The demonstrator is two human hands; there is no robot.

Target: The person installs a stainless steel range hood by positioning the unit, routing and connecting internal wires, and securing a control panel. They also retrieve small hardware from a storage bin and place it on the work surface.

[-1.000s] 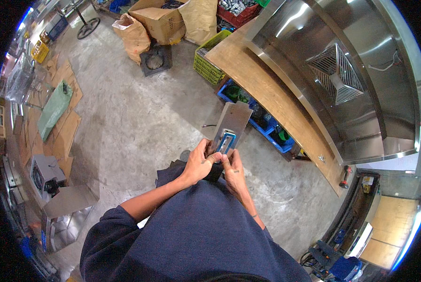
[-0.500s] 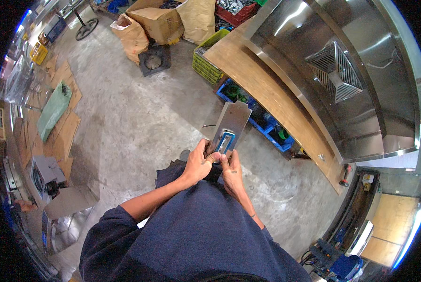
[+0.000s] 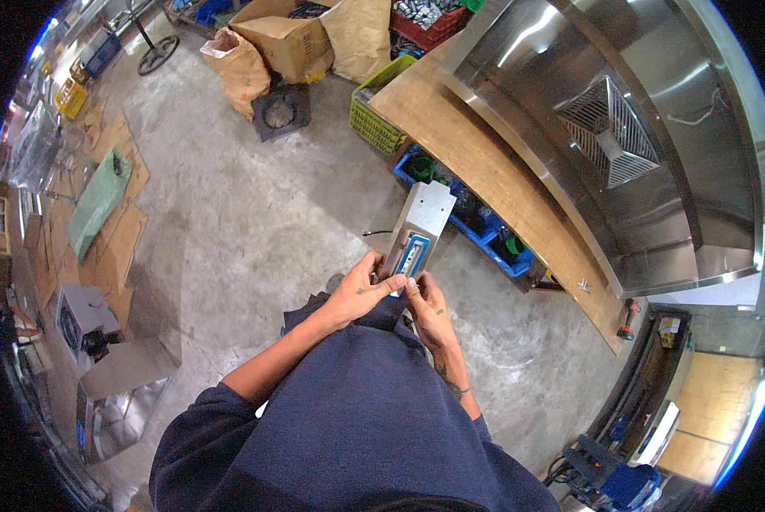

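In front of my body I hold a long silver metal box (image 3: pixel 431 207) by its near end, its far end pointing toward the bench. Set in its face is a blue-rimmed rectangular piece (image 3: pixel 411 256) with a pale slot-like middle. My left hand (image 3: pixel 367 290) grips the left side, with the thumb on the near edge of the blue-rimmed piece. My right hand (image 3: pixel 428 305) closes on the right side, its thumb almost meeting the other thumb. The fingers beneath are hidden. A short dark cable (image 3: pixel 376 232) sticks out to the left of the box.
A wooden bench (image 3: pixel 502 179) carries a large stainless steel hood (image 3: pixel 536 102) and a red cordless drill (image 3: pixel 628 319). Blue bins (image 3: pixel 490 234) sit under it. A yellow-green crate (image 3: pixel 374 128), cardboard box (image 3: pixel 284 43) and paper sack (image 3: pixel 237 68) stand beyond. Flattened cardboard (image 3: pixel 122 230) lies left.
The metal box has tilted a little, so its far face looks brighter and more of the dark cable shows. My right forearm has turned slightly. Both hands keep their hold.
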